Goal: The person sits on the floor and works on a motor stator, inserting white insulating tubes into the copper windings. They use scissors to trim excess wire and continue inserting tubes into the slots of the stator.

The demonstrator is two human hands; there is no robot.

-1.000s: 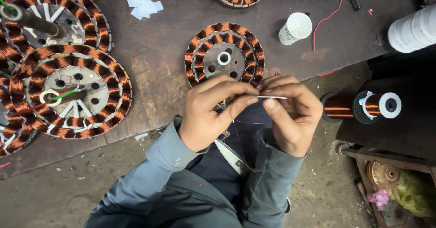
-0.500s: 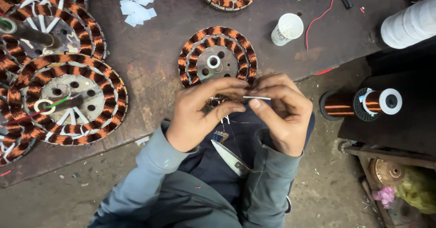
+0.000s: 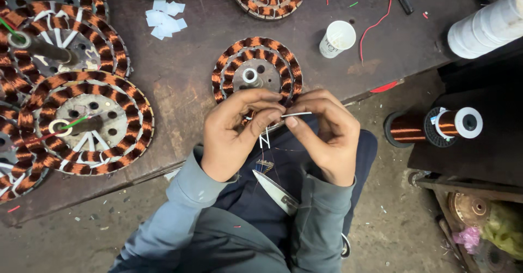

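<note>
My left hand [image 3: 234,134] and my right hand [image 3: 324,131] meet over my lap at the near edge of a dark workbench [image 3: 180,71]. Between their fingertips they pinch a thin white sleeve [image 3: 297,114] on fine wire, with a small folded white strip hanging just below. Right behind my fingers lies a round stator [image 3: 256,71] wound with copper coils, a metal hub in its middle. A pair of scissors [image 3: 280,194] rests in my lap.
Several larger copper-wound stators [image 3: 87,123] cover the bench's left side. White paper slips [image 3: 166,18] lie at the back, a white paper cup [image 3: 336,39] and a red wire [image 3: 378,20] to the right. A copper wire spool [image 3: 433,126] sits on a dark stand.
My hands stay together on the white sleeve; the fingers have shifted slightly along it. The view has drifted a little, nothing else moved.
</note>
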